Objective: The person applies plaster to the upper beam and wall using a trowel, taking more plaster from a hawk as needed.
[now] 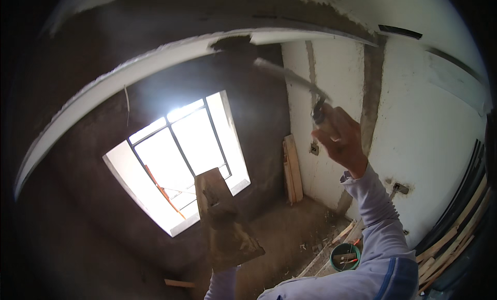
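Note:
My right hand is raised and closed round the handle of a plastering trowel. The blade shows nearly edge-on, slightly blurred, and points up and left. Its tip is near a dark mortar patch on the pale edge of the overhead beam; whether they touch I cannot tell. Lower down, a mortar-smeared board, narrower at its far end, is held up above my left sleeve. That board hides most of my left hand. A dark smear of mortar lies on it.
A bright window with dark bars is set in the dark wall ahead. Planks lean in the corner. A green bucket with tools stands on the floor. Long boards and dark strips lie at right. A wire hangs from the beam.

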A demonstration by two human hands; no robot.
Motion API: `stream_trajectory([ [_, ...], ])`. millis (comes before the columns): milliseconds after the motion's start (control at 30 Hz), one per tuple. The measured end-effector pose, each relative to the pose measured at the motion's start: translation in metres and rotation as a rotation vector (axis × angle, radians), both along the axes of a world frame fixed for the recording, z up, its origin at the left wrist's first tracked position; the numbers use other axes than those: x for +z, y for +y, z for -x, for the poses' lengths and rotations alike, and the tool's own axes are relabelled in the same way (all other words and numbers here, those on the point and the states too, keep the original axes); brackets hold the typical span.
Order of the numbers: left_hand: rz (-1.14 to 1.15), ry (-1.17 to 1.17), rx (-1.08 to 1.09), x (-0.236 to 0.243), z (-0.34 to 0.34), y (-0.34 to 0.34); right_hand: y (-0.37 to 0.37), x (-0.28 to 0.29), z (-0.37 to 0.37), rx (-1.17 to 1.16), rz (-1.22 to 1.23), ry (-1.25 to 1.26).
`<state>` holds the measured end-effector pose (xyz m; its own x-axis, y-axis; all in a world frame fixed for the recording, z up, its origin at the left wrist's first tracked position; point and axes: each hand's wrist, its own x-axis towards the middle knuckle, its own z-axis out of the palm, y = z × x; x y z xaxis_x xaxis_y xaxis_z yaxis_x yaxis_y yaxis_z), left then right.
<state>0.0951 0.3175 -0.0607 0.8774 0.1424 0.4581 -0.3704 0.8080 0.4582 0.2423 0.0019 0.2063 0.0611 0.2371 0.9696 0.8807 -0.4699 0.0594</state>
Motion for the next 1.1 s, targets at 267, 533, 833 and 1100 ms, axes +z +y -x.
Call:
stream_trajectory([
  [267, 0.11, -0.079, -0.411, -0.126, -0.1, 0.074, -0.022, 0.084, -0.014, 0.288, -0.004, 0.517],
  [533, 0.201, -0.14, -0.518, -0.022, -0.078, -0.019, -0.044, 0.074, -0.035, 0.174, 0.076, 0.877],
  [833, -0.023, 0.266, -0.008, -0.031, -0.052, -0.026, -0.079, 0.011, -0.028, 0.378, -0.115, 0.82],
  [1100, -0.431, 0.171, 0.323, -0.052, -0.009, -0.026, 0.017, 0.064, 0.034, 0.925, -0.21, 1.034],
])
